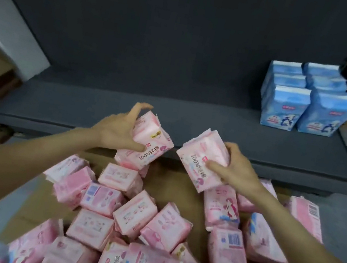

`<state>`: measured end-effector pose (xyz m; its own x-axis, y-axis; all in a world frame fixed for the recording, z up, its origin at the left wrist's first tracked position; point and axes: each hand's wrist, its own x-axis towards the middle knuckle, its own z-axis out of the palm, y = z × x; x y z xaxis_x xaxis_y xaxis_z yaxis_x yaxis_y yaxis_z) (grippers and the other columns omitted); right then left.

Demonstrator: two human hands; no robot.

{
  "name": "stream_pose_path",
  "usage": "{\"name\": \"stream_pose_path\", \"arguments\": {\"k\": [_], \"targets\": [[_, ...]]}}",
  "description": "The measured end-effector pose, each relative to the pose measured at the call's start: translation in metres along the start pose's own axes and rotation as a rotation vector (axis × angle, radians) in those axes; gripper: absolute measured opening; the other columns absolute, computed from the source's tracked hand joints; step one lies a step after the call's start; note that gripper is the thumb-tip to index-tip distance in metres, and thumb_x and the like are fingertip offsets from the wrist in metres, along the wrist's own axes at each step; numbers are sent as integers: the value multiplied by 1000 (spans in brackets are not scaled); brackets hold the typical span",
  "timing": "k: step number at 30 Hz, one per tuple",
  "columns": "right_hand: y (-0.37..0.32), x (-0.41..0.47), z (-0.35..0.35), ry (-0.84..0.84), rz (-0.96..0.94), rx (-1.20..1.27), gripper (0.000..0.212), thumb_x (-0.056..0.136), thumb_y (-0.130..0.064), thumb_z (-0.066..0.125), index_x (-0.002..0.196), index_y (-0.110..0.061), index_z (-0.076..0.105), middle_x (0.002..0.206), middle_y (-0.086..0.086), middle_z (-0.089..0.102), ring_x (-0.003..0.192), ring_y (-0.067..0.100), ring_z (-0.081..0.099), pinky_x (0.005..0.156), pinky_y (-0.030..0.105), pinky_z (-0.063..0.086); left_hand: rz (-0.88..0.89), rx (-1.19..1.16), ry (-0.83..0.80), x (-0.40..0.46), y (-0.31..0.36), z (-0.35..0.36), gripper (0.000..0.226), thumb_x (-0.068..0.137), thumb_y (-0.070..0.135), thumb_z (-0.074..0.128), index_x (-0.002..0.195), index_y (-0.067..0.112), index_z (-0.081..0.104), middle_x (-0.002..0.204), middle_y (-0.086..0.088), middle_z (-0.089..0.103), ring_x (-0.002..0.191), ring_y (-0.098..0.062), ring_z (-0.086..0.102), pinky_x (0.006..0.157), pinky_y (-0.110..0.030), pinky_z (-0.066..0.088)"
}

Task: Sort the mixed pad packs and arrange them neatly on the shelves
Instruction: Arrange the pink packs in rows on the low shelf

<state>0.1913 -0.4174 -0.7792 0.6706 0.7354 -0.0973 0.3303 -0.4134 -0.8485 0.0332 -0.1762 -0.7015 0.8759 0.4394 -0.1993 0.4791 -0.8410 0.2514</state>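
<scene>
The left hand (114, 131) is gripping a pink pad pack (151, 142), thumb on its front and fingers arching over its top, holding it tilted above the front edge of the dark shelf (215, 125). Just beside it, the right hand (235, 165) is grasping a second pink pack (200, 159), likewise tilted and apart from the first. Below both, a heap of pink packs (134, 215) is lying jumbled on flattened cardboard (171, 189). At the shelf's right end, blue packs (307, 101) are standing upright in two neat rows.
</scene>
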Motion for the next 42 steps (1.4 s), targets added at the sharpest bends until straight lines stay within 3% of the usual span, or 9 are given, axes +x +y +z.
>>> {"name": "stream_pose_path", "arguments": {"k": [6,10,19,24,31,35,37,40,42], "targets": [[-30,77,-41,36,148,-112,60,82,-38,70,128,-14,40,112,0,57,95,15,59,68,24,49,140,159,-90,82,-15,-46,83,67,38,77,131,29,24,103,8,62,83,-13,62,73,-38,53],[-42,121,-36,38,172,-385,63,76,-47,71,126,-19,44,116,2,61,101,20,60,89,36,49,238,318,-167,124,-22,-58,82,67,43,75,132,32,26,93,11,58,80,-14,59,65,-30,46],[-32,188,-28,66,8,-693,71,73,-44,70,135,-24,41,129,-6,50,113,18,51,96,38,42,233,81,-135,231,-48,-30,75,70,39,74,132,38,33,107,11,60,94,-16,60,78,-31,51],[-32,197,-20,-3,-102,-1230,94,69,-65,64,144,-27,21,130,-5,47,122,19,37,100,39,31,346,38,-34,265,-43,-13,80,73,29,72,141,39,31,122,8,51,109,-18,49,88,-34,47],[-1,249,-35,277,113,-1258,71,82,-9,64,145,-13,30,151,17,23,133,37,32,108,42,31,392,101,202,316,-12,27,69,91,24,57,149,31,21,148,5,19,135,-18,15,103,-43,36],[24,284,-43,490,94,-1435,62,48,-10,86,107,-8,68,93,17,63,77,36,61,67,36,51,284,305,403,337,7,45,80,88,46,60,149,33,12,149,5,20,136,-18,20,102,-42,32],[22,297,-45,529,100,-1439,69,64,-12,79,129,-9,54,98,16,61,83,35,60,73,37,49,269,358,447,349,13,47,77,90,41,60,149,33,11,150,7,21,137,-15,22,102,-44,31],[29,318,-44,476,104,-1391,71,94,-8,43,151,-25,5,137,18,38,119,39,44,96,43,38,250,359,493,366,18,51,74,93,32,59,150,31,13,153,7,21,140,-15,20,105,-49,30],[31,325,-45,494,108,-1351,69,96,-6,37,151,-29,3,144,20,29,127,41,35,101,45,37,263,326,502,375,18,56,71,95,29,55,151,28,12,155,6,18,143,-16,15,108,-52,29]]}}
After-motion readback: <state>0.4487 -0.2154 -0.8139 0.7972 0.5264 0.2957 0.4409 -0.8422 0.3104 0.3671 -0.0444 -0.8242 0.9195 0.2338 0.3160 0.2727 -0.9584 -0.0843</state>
